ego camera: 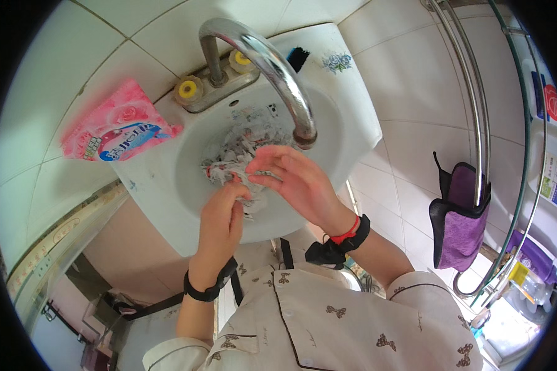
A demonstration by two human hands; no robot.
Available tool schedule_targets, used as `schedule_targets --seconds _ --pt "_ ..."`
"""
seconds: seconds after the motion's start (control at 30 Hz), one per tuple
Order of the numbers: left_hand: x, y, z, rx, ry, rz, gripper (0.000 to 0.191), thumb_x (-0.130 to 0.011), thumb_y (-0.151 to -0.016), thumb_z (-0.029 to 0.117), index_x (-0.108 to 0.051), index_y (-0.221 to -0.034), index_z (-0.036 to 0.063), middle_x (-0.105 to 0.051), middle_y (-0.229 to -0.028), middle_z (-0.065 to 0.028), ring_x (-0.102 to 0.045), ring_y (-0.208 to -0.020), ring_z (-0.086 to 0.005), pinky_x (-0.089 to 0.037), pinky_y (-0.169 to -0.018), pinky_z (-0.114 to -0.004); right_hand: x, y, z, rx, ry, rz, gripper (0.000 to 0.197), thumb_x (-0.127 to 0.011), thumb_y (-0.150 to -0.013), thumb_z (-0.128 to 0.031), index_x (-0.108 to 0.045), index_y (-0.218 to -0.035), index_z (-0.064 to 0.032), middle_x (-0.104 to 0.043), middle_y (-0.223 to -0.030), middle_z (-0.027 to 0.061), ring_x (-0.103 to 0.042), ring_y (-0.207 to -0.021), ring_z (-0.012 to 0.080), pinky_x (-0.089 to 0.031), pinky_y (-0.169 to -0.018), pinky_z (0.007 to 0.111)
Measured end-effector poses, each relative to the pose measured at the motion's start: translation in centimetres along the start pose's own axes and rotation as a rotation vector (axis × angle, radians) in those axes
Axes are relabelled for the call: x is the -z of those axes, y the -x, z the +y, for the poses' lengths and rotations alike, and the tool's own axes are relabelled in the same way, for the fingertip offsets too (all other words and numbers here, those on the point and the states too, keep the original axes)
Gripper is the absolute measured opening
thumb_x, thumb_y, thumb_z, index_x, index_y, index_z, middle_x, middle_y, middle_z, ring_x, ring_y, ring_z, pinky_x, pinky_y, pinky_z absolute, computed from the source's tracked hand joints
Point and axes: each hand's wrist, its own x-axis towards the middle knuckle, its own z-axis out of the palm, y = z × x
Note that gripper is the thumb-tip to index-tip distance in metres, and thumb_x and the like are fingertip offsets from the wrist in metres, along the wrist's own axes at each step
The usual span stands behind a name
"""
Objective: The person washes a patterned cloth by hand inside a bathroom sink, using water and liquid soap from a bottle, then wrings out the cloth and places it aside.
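Observation:
A wet, crumpled white printed cloth (232, 168) with dark and reddish marks lies in the bowl of the white ceramic washbasin (327, 121). At its near edge my left hand (223, 208) grips a fold between bent fingers and thumb. My right hand (297, 183) hovers at the cloth's right side, palm turned inward and fingers slightly spread. Whether its fingertips touch the fabric is hard to tell. Over the bowl arches a chrome faucet (269, 55), its spout just above my right hand; no clear stream shows from it.
A pink flexible bag (125, 127) bearing writing stands on the basin's left ledge. Behind the faucet lies a black-bristled brush (298, 59). Yellow-centred tap knobs (188, 90) flank the faucet base. To the right, a purple cloth (459, 227) hangs on a metal rail (473, 92) beside a shelf with bottles.

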Motion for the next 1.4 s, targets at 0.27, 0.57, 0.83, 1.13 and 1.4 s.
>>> schedule_targets --seconds 0.27,0.57,0.83,1.13,1.4 --pt "3.4 -1.4 0.7 0.130 0.674 -0.093 0.022 -0.041 -0.080 -0.008 -0.044 -0.098 0.0051 -0.051 -0.092 -0.0034 -0.047 -0.082 -0.0095 -0.035 -0.078 -0.022 0.6 -0.1 -0.3 0.191 1.095 -0.189 0.021 -0.056 -0.086 -0.015 -0.058 -0.102 -0.0018 -0.057 -0.097 0.0111 -0.053 -0.092 0.0238 -0.041 -0.081 0.032" --pt "5.7 -3.1 4.4 0.288 0.776 -0.360 0.019 -0.048 -0.084 0.003 -0.044 -0.102 0.0039 -0.058 -0.092 -0.0060 -0.050 -0.081 -0.0075 -0.040 -0.071 -0.022 -2.7 3.9 -2.9 0.383 1.156 0.139 0.009 -0.061 -0.082 -0.007 -0.062 -0.087 -0.0001 -0.058 -0.080 0.0084 -0.054 -0.075 0.0201 -0.042 -0.068 0.029" --pt "6.3 -4.2 4.5 0.177 0.224 -0.493 0.011 -0.057 -0.086 0.013 -0.053 -0.083 0.0043 -0.052 -0.075 0.0043 -0.044 -0.067 -0.0019 -0.033 -0.058 -0.018 -4.8 7.5 -2.2 0.496 0.887 0.460 0.014 -0.052 -0.090 -0.012 -0.057 -0.089 0.0016 -0.058 -0.088 0.0033 -0.052 -0.086 0.0118 -0.041 -0.079 0.023" --pt "5.2 -4.2 4.1 -0.007 0.598 -0.258 0.010 -0.053 -0.090 0.015 -0.053 -0.086 0.0067 -0.049 -0.068 0.0048 -0.040 -0.059 -0.0023 -0.031 -0.052 -0.019 -4.7 8.9 -1.6 0.304 0.807 0.490 0.025 -0.048 -0.093 -0.022 -0.057 -0.086 -0.0008 -0.054 -0.081 -0.0035 -0.045 -0.078 0.0056 -0.039 -0.073 0.022" --pt "2.6 -4.7 -1.1 0.221 0.532 -0.253 0.017 -0.058 -0.087 0.024 -0.056 -0.090 0.0067 -0.050 -0.068 0.0039 -0.042 -0.058 -0.0041 -0.033 -0.052 -0.020 -1.2 9.3 -0.5 -0.019 0.921 0.256 0.025 -0.054 -0.090 -0.025 -0.059 -0.088 -0.0007 -0.055 -0.078 -0.0038 -0.045 -0.075 0.0057 -0.040 -0.069 0.023"
